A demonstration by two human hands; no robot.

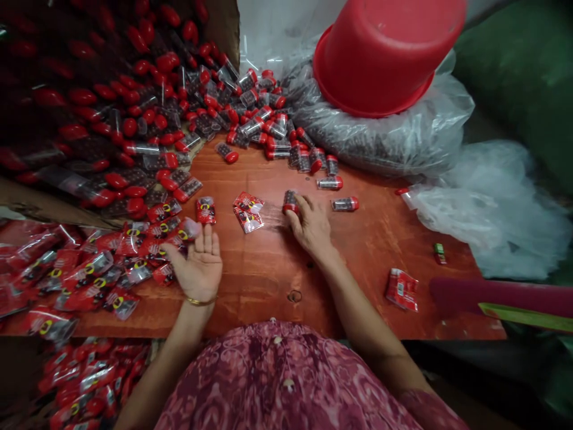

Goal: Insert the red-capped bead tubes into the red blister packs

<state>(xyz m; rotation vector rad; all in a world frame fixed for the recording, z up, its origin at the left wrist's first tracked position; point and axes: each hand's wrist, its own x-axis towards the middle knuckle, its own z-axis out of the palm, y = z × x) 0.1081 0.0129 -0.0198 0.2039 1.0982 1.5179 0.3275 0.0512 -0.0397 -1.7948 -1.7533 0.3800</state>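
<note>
Red table (259, 269), capped tubes (344, 204), red packets (206, 210)

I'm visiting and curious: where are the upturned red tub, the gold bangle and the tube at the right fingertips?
Red tub (380, 63), head view: side wall.
Gold bangle (201, 303), head view: its band.
Tube (290, 197), head view: its clear body.

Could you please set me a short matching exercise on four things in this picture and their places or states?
1. Large red plastic bucket
2. Right hand
3. Left hand
4. Thin gold bangle

A. open, palm up
B. around the left wrist
C. upside down on a bulging clear plastic bag
D. touching a small red-capped clear plastic container

Pairs: 1-C, 2-D, 3-A, 4-B
</note>
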